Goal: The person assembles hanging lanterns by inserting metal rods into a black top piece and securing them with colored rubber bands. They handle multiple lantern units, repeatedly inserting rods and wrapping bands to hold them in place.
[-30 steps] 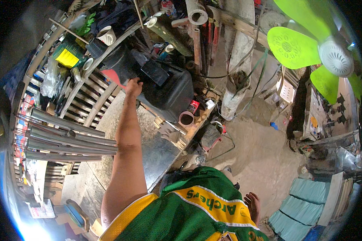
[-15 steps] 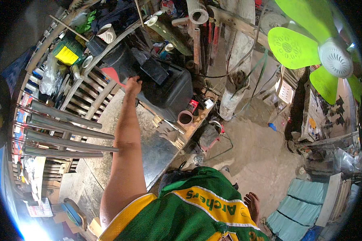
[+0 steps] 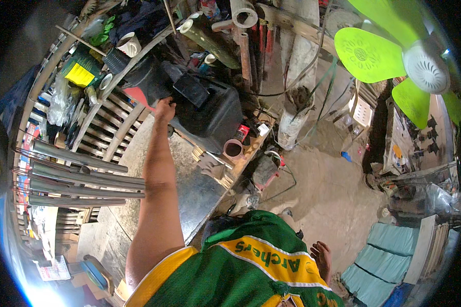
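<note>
My left arm reaches forward over the grey tabletop [image 3: 192, 189]. At its far end my left hand [image 3: 164, 109] is closed, its fingers curled at the near edge of a bulky black plastic container [image 3: 215, 115]. What the fingers hold, if anything, is hidden. A flat red piece [image 3: 138, 96] shows just left of that hand, under a black shape. On top of the container lies a black rectangular piece [image 3: 191, 92]. My right hand [image 3: 321, 257] hangs low beside my green and yellow jersey [image 3: 261, 261], fingers loosely bent and apart, holding nothing.
Several metal tubes [image 3: 87, 178] hang at the left, near the forearm. A pink cup [image 3: 233, 149] with dark contents stands on the table's right edge. A bright green fan [image 3: 424, 69] hangs at upper right. Bamboo and pipes [image 3: 245, 56] stand at the back.
The whole view has shifted slightly left. My left hand stays at the black container's edge, with a little more of the red piece showing. My right hand still hangs at my side.
</note>
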The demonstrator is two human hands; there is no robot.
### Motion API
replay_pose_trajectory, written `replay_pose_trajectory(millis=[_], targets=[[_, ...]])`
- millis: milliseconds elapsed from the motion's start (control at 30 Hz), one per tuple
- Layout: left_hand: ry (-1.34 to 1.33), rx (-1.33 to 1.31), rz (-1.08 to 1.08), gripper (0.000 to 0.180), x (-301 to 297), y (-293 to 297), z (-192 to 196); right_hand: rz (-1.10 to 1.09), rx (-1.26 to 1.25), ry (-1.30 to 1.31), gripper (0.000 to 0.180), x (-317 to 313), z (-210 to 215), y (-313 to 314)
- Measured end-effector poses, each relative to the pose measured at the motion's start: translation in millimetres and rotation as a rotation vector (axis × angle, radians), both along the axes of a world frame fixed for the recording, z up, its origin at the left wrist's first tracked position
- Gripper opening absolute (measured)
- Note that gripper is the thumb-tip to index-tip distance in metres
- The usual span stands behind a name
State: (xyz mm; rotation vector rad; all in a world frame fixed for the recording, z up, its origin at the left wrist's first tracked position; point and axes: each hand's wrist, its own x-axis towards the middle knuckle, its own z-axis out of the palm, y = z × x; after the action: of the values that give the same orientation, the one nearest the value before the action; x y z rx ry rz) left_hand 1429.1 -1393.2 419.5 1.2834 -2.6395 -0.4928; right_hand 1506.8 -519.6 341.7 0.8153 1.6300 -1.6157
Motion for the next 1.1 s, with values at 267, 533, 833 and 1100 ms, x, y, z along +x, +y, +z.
replay_pose_trajectory(millis=[267, 533, 833, 1100], targets=[[-0.040, -0.026, 0.023, 0.042, 2, 23, 23, -0.026, -0.006, -0.012, 0.036, -1, -4, 0], [-0.064, -0.027, 0.011, 0.040, 2, 18, 23, -0.015, 0.044, -0.034, 0.034, -3, -8, -6], [0.024, -0.014, -0.047, 0.038, 6, 6, 11, -0.024, -0.001, -0.018, 0.033, -5, -8, -5], [-0.003, -0.065, -0.033, 0.040, 5, 15, 17, -0.006, 0.026, -0.013, 0.034, -5, -4, -8]])
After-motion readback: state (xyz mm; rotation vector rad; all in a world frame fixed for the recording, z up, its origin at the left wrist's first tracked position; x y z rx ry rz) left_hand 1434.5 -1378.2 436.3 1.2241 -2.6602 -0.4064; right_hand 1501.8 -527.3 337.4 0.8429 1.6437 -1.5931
